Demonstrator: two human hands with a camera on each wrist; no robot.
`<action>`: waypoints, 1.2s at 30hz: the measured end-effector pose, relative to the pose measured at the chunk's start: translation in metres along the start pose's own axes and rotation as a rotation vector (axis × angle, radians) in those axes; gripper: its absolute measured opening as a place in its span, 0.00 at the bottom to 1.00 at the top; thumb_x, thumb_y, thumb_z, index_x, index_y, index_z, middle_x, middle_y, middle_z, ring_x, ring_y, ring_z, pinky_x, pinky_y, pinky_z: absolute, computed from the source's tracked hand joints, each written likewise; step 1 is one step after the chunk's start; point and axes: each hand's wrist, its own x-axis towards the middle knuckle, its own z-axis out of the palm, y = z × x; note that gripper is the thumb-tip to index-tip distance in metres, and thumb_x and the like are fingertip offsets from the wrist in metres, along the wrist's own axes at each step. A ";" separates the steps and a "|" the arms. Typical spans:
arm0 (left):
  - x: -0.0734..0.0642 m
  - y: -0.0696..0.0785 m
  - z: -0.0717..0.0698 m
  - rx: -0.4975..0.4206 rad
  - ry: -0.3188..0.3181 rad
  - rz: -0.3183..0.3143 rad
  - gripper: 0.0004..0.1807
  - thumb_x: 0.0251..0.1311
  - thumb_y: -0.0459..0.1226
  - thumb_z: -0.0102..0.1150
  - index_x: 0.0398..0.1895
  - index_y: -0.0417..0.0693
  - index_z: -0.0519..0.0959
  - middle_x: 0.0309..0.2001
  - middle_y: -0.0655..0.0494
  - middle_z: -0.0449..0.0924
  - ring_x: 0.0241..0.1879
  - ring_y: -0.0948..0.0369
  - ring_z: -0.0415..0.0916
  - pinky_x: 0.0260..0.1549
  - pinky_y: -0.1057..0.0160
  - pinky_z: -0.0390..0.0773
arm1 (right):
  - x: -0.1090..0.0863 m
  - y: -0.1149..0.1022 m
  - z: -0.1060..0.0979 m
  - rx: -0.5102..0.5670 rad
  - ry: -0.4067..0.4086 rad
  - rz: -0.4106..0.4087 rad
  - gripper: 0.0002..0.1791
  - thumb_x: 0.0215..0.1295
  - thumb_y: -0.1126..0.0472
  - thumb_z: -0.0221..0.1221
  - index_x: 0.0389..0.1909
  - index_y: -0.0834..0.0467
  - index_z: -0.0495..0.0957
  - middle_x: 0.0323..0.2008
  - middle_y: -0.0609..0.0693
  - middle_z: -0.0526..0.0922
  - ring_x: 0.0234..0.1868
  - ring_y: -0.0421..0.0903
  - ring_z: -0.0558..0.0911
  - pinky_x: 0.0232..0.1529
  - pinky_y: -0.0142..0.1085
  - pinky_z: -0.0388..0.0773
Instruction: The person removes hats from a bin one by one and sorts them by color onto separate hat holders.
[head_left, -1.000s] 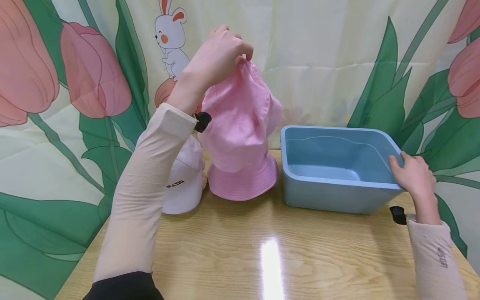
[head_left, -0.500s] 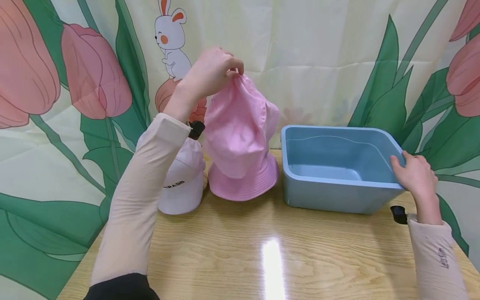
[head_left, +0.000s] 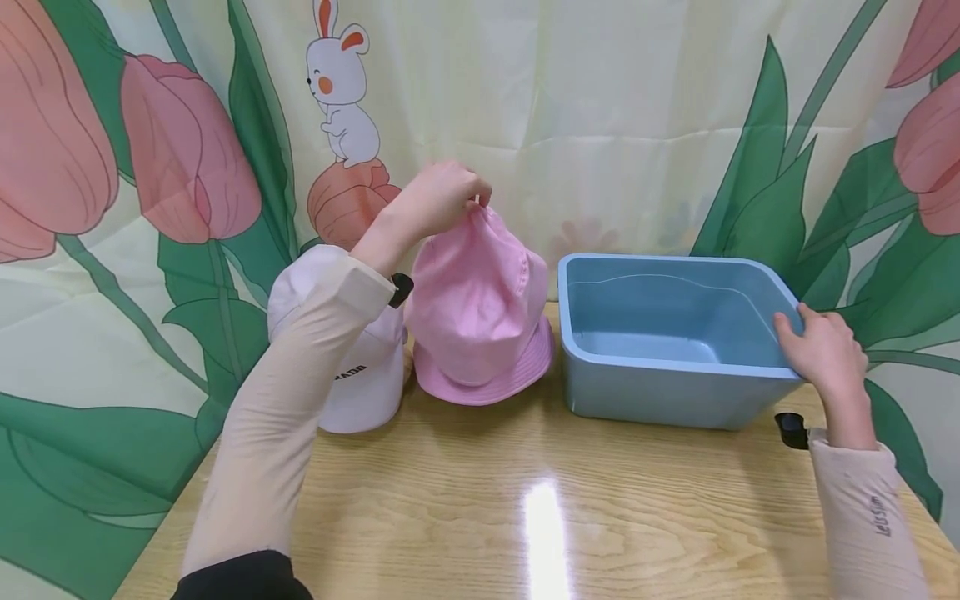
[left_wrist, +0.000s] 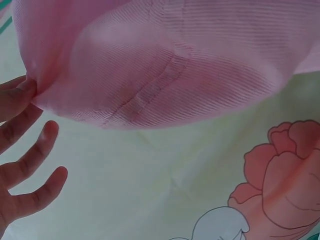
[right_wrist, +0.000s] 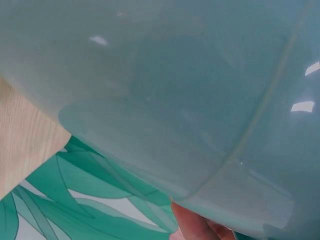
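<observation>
At the pink bucket hat, my left hand pinches the raised fabric at the top between thumb and index finger. The left wrist view shows this pinch at a corner of ribbed pink cloth, the other fingers spread apart. Beneath the gathered crown, a stitched pink brim lies near the tabletop. My right hand grips the right rim of a light blue bin, thumb on the inner side. Most of that hand is hidden behind the bin wall in the right wrist view.
A white cap with black lettering stands left of the pink hat, partly hidden by my left sleeve. All stand at the back of the wooden table. Behind hangs a curtain printed with tulips and a rabbit.
My left hand has come down with the pinched pink fabric, and the crown sits lower over the brim. The right hand keeps its grip on the bin, which has stayed in place.
</observation>
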 end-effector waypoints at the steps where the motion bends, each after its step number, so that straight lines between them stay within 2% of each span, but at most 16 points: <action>1: -0.001 0.000 0.002 -0.002 -0.003 -0.006 0.08 0.55 0.31 0.52 0.34 0.46 0.81 0.37 0.50 0.81 0.39 0.51 0.74 0.40 0.53 0.72 | 0.000 0.000 0.000 -0.001 0.001 0.001 0.38 0.66 0.42 0.31 0.65 0.69 0.44 0.56 0.79 0.53 0.51 0.74 0.57 0.37 0.64 0.59; 13: -0.008 -0.004 0.018 -0.054 -0.053 -0.028 0.09 0.59 0.33 0.50 0.39 0.47 0.80 0.40 0.49 0.79 0.41 0.51 0.74 0.41 0.53 0.73 | 0.000 -0.001 -0.001 -0.004 0.007 0.007 0.38 0.66 0.43 0.31 0.65 0.70 0.44 0.56 0.79 0.53 0.52 0.74 0.57 0.37 0.64 0.60; 17: -0.016 -0.004 0.022 -0.029 -0.021 -0.022 0.10 0.59 0.34 0.50 0.42 0.48 0.78 0.41 0.49 0.78 0.42 0.50 0.74 0.40 0.52 0.73 | 0.001 -0.001 0.000 -0.004 0.002 0.013 0.38 0.66 0.43 0.30 0.65 0.69 0.44 0.56 0.78 0.53 0.53 0.74 0.57 0.38 0.64 0.59; 20: -0.027 -0.003 0.024 0.002 0.013 -0.025 0.10 0.59 0.35 0.51 0.43 0.50 0.78 0.40 0.49 0.78 0.42 0.50 0.72 0.41 0.52 0.71 | 0.001 -0.001 0.001 -0.001 0.011 0.008 0.38 0.65 0.43 0.31 0.65 0.70 0.45 0.56 0.78 0.54 0.52 0.74 0.58 0.37 0.63 0.60; 23: -0.043 -0.002 0.028 0.018 0.062 -0.045 0.11 0.60 0.37 0.49 0.44 0.51 0.77 0.40 0.50 0.77 0.42 0.51 0.70 0.39 0.53 0.70 | 0.001 -0.002 0.002 0.001 0.065 -0.002 0.36 0.65 0.45 0.32 0.63 0.70 0.51 0.53 0.78 0.59 0.49 0.73 0.61 0.33 0.61 0.61; 25: -0.055 -0.002 0.032 -0.001 0.112 -0.064 0.12 0.60 0.37 0.49 0.45 0.51 0.77 0.40 0.50 0.77 0.40 0.51 0.71 0.37 0.53 0.70 | 0.000 -0.006 0.002 0.006 0.144 -0.003 0.33 0.65 0.48 0.33 0.60 0.70 0.58 0.51 0.77 0.63 0.47 0.73 0.63 0.31 0.61 0.62; 29: -0.085 -0.001 0.044 -0.123 0.195 -0.120 0.12 0.58 0.37 0.53 0.45 0.48 0.78 0.37 0.50 0.78 0.37 0.53 0.73 0.34 0.56 0.73 | -0.008 -0.023 0.000 0.067 0.310 -0.020 0.28 0.64 0.53 0.37 0.54 0.70 0.67 0.48 0.74 0.69 0.46 0.69 0.66 0.34 0.59 0.63; 30: -0.093 -0.001 0.047 -0.173 0.211 -0.141 0.13 0.58 0.37 0.54 0.46 0.46 0.78 0.37 0.50 0.79 0.36 0.53 0.74 0.35 0.57 0.74 | -0.011 -0.031 0.000 0.109 0.351 -0.043 0.26 0.64 0.54 0.38 0.52 0.69 0.70 0.47 0.72 0.71 0.46 0.67 0.68 0.35 0.53 0.67; 32: -0.110 0.000 0.056 -0.282 0.226 -0.189 0.12 0.57 0.36 0.54 0.44 0.43 0.78 0.38 0.49 0.80 0.36 0.55 0.75 0.35 0.58 0.75 | -0.019 -0.050 0.000 0.219 0.395 -0.114 0.23 0.64 0.55 0.42 0.49 0.68 0.73 0.44 0.69 0.75 0.42 0.52 0.74 0.36 0.37 0.71; 34: -0.126 0.001 0.065 -0.412 0.233 -0.242 0.12 0.58 0.35 0.53 0.43 0.40 0.78 0.38 0.48 0.80 0.35 0.56 0.77 0.35 0.59 0.76 | -0.029 -0.069 0.003 0.375 0.404 -0.215 0.18 0.63 0.57 0.48 0.45 0.64 0.76 0.38 0.55 0.81 0.35 0.36 0.76 0.31 0.21 0.67; 36: -0.140 0.004 0.076 -0.560 0.240 -0.311 0.11 0.58 0.35 0.52 0.41 0.39 0.78 0.38 0.46 0.81 0.34 0.55 0.78 0.34 0.59 0.77 | -0.043 -0.091 0.007 0.516 0.352 -0.324 0.14 0.61 0.59 0.52 0.43 0.62 0.78 0.33 0.42 0.82 0.30 0.25 0.74 0.27 0.12 0.64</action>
